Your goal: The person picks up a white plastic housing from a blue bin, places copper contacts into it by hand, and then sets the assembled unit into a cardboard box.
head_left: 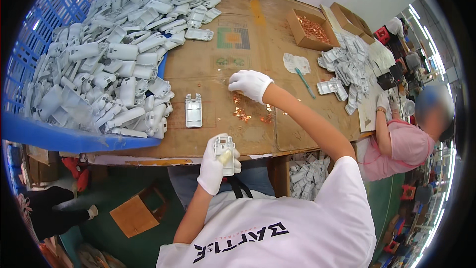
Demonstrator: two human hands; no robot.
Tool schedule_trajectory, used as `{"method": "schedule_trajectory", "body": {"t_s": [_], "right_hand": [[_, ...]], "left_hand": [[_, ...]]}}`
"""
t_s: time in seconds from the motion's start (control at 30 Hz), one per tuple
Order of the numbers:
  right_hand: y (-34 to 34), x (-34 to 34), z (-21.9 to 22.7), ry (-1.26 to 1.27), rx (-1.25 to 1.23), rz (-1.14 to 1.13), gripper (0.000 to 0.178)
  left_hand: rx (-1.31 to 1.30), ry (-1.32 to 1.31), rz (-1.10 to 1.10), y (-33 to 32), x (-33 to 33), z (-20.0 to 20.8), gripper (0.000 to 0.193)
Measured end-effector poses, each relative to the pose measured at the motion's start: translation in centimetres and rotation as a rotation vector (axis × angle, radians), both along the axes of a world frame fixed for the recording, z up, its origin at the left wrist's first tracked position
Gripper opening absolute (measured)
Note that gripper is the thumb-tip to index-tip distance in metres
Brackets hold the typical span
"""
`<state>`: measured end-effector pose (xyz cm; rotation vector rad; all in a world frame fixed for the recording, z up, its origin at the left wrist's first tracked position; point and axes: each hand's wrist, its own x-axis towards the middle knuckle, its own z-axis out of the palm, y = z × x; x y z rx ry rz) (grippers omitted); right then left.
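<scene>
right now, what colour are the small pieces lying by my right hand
The small pieces are copper-orange, best seen in the head view.

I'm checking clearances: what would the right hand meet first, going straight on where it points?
Probably the heaped grey casings in the blue basket, beyond bare cardboard, though how high the right hand sits is unclear.

- My white-gloved left fingers (237, 163) hold a pale-grey rectangular shell (228, 169).
- My white-gloved right fingers (238, 80) curl near small copper-coloured metal pieces (242, 114) on the brown cardboard surface (267, 39).
- Leftward, a blue plastic lattice basket (99, 141) holds heaped pale-grey shells (121, 51).
</scene>
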<state>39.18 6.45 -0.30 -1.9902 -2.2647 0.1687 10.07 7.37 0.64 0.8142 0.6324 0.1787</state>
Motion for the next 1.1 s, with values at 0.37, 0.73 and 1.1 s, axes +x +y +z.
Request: {"method": "schedule_trajectory", "body": {"t_s": [0.37,0.73,1.1], "right_hand": [[1.0,-1.5,1.3,-0.338,-0.243,0.026,0.020],[0.2,0.8,0.9,0.104,-0.185,-0.511,0.018],[-0.9,-1.2,0.3,0.023,0.107,-0.076,0.012]], "left_hand": [[0.029,0.025,-0.068,-0.4,-0.7,0.1,0.055],[0.051,0.063,-0.100,-0.4,-1.4,-0.5,0.059],[0.013,0.006,-0.124,-0.5,-1.8,-0.7,0.059]]}}
